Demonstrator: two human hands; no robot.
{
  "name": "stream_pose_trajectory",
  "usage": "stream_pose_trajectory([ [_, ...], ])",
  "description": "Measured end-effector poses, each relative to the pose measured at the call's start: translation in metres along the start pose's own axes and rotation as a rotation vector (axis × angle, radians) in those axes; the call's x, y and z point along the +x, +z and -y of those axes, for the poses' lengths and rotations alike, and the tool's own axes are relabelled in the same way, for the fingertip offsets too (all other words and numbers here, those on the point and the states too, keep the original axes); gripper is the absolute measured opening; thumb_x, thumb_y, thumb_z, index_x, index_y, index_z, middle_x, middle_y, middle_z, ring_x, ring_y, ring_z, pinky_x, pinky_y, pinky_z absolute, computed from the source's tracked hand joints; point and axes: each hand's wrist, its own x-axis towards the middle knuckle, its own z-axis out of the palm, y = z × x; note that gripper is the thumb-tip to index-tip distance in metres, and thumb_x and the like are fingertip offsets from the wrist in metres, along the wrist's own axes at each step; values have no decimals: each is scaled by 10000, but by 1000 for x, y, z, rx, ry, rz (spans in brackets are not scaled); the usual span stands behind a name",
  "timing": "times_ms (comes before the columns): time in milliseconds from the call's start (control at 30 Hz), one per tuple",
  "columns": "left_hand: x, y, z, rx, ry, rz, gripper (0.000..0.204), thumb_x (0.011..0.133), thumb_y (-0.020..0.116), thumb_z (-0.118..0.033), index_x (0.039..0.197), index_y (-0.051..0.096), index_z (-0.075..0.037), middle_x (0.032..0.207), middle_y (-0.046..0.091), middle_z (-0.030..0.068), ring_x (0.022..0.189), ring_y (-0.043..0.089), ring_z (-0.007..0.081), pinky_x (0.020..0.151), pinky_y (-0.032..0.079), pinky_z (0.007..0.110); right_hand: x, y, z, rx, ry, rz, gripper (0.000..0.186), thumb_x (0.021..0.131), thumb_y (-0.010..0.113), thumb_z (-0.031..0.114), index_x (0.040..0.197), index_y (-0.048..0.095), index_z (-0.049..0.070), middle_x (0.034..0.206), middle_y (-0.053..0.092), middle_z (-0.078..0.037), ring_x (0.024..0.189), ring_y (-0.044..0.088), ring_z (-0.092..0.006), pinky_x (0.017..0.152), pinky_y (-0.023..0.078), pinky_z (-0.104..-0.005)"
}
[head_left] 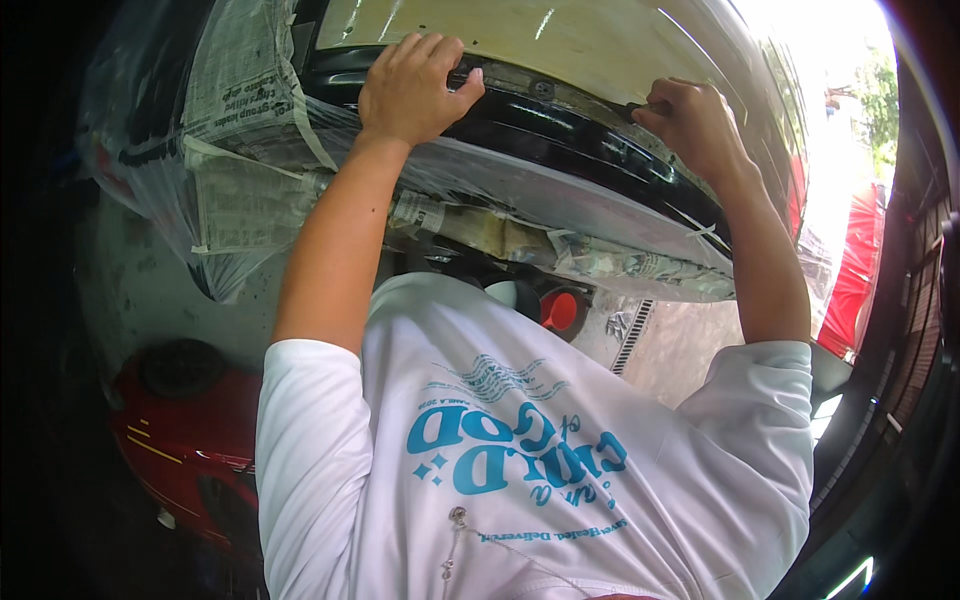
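The head fisheye looks down, close above the white shirt (540,400), rim hardly readable.

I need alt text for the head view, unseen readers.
A person's left hand and right hand are at a vehicle's black edge, below a yellowish panel. Newspaper and translucent plastic cover parts nearby; a red car shows lower left.

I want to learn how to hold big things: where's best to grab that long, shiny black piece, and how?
Probably by its upper edge, at two spread-apart spots, coming from the person's side. The black piece is long and curved, so one spot might balance poorly. The left grip and right grip are spread apart near that edge.
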Motion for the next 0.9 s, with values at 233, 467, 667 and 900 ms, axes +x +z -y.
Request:
stream_pose_trajectory([
  [233,-1,-7,-2,6,9,61,303,887,753,-375,878,625,-100,858,650,27,867,658,271,763,539,418,65,-17,-13,-23,13,354,263,802,881,216,854,737,2,781,737,-123,721,700,-238,684,533,-383],
  [467,2,-2,0,20,-15,75,296,880,734,-385,917,644,-106,871,664,33,890,659,267,798,549,423,23,-17,-32,65,42,218,278,822,865,262,878,741,20,804,751,-124,772,719,-275,742,555,-405],
  [667,1,-5,0,21,-29,73,298,878,734,-386,907,636,-106,870,660,39,895,658,270,801,546,428,15,-3,-18,-29,-55,90,286,806,867,274,877,741,27,810,749,-143,791,729,-318,750,566,-434],
  [900,5,-1,-5,-10,-25,115,310,876,731,-397,906,631,-104,886,653,39,922,651,279,814,539,437,64,-20,-33,47,26,461,298,770,893,275,860,755,27,810,765,-96,737,711,-210,693,555,-387],
])
